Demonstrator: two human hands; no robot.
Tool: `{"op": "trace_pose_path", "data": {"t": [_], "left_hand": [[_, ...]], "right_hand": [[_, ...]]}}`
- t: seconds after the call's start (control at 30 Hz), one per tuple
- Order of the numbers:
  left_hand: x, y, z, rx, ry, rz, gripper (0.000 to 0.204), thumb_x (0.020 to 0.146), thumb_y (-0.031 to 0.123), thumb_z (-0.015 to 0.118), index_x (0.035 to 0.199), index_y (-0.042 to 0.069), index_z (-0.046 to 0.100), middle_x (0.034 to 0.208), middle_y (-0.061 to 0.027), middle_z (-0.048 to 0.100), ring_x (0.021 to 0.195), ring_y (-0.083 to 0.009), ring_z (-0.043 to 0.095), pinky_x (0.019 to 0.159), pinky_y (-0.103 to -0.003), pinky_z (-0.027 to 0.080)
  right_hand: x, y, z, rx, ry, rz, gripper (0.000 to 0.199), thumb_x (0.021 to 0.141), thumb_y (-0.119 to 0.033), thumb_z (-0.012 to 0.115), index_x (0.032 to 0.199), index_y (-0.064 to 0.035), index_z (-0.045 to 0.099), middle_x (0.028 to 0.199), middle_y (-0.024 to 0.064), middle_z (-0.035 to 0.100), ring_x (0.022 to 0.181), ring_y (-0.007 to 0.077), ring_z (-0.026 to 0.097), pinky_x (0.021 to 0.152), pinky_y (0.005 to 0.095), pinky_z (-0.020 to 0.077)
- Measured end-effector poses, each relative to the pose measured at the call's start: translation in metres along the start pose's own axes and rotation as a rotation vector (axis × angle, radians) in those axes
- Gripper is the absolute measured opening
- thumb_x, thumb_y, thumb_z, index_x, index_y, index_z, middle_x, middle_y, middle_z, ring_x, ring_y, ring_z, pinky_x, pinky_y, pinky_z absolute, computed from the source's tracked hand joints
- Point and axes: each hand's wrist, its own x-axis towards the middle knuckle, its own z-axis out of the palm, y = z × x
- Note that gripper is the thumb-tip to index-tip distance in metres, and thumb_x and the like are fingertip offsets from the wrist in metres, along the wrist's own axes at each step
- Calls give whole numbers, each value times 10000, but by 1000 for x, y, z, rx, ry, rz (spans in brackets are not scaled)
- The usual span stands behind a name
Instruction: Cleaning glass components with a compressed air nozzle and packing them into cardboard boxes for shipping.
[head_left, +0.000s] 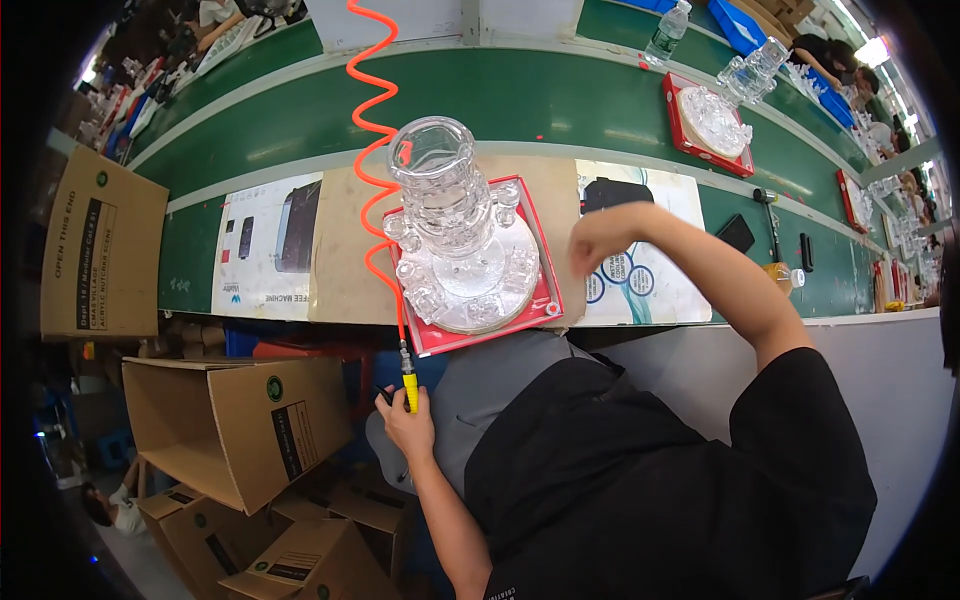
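My left hand [408, 428] is wrapped round an air blow gun [411, 393], black with a yellow fitting, low at the table's front edge. A coiled orange hose [372, 100] runs up from its fitting. Just beyond, a clear acrylic ornament [440, 190], tall and shaped like a tower with small figures about its foot, stands upright on a round whitish base [475, 282]. That base sits in a shallow red tray [545, 290]. To the right of the tray, my right hand [600, 238] hangs above the table with curled fingers; what they hold, if anything, is hidden.
Flattened printed cardboard [640, 285] covers part of the table. A phone [737, 233] and a small bottle [785, 277] lie at the right. Across the green belt [540, 100] stands another red tray [683, 140] with a clear ornament. Open cartons [180, 430] stand at the lower left.
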Motion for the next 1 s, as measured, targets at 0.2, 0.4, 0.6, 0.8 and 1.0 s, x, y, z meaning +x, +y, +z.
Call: {"op": "trace_pose_path", "data": {"t": [0.2, 0.4, 0.6, 0.8, 1.0], "left_hand": [[-2, -1, -2, -20, -2, -11, 300, 811, 289, 736, 974, 42, 689, 1199, -165, 544, 1033, -378, 600, 835, -447, 501], [-2, 2, -2, -27, -4, -28, 303, 814, 288, 734, 980, 39, 692, 1202, -161, 545, 1048, -374, 599, 850, -446, 499], [-2, 2, -3, -20, -9, -28, 308, 815, 295, 730, 989, 43, 692, 1211, -159, 546, 1039, -376, 605, 843, -446, 501], [0, 2, -2, -23, -15, -29, 309, 811, 298, 733, 991, 50, 695, 1218, -157, 546, 1030, -375, 609, 834, -447, 502], [0, -2, -3, -17, -15, -14, 312, 809, 299, 735, 992, 50, 693, 1219, -155, 545, 1024, -372, 611, 820, -449, 505]], "right_hand": [[27, -54, 41, -326, 154, -360, 141, 841, -169, 640, 936, -85, 702, 886, 110, 692, 838, 314, 654, 706, 425, 505], [33, -53, 47, -578, 192, -376, 88, 786, -145, 627, 778, -65, 661, 801, 116, 663, 810, 333, 642, 662, 450, 489], [38, -46, 48, -424, 154, -431, 87, 775, -159, 639, 761, -76, 659, 830, 101, 642, 785, 323, 625, 647, 448, 472], [31, -44, 53, -223, 197, -429, 95, 794, -184, 651, 781, -90, 669, 826, 91, 637, 788, 312, 621, 669, 431, 476], [22, -36, 55, -264, 57, -312, 109, 765, -173, 684, 829, -86, 671, 830, 64, 649, 772, 285, 623, 657, 404, 475]]}}
